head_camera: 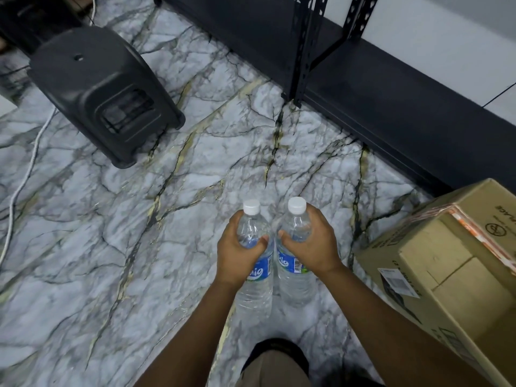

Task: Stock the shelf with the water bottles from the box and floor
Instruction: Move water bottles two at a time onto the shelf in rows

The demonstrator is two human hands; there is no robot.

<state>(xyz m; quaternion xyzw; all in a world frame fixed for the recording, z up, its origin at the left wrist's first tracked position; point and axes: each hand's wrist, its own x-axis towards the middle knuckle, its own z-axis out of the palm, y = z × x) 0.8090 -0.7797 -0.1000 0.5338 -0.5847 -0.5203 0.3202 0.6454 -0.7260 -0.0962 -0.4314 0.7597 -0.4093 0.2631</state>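
Gripping one clear water bottle each, both hands sit low in the middle of the frame. The left hand wraps around the upper body of the left bottle, fingers curled over its far side and the thumb pressed across the front just above the blue label. The right hand does the same on the right bottle, thumb on the near side, fingers round the shoulder. Each bottle carries a white cap, points up toward the top of the frame, and stands close beside the other, nearly touching at the label. Whether their bases rest on the floor or hang just above it cannot be told from this angle.

Both bare forearms run down to the bottom edge, and between them, at the bottom centre, a knee in khaki cloth shows.

The marble-patterned floor, grey-white with dark and gold veins, fills most of the view. At the lower right a cardboard box stands just beside the right forearm, tilted in the wide-angle view, with orange tape along one edge and a printed label on its side.

Along the upper right runs the black shelf, its low board near the floor and a perforated metal upright rising out of the top of the frame, with a white wall behind. In the upper left a dark plastic stool stands on the floor, and a white cord trails down the left edge.
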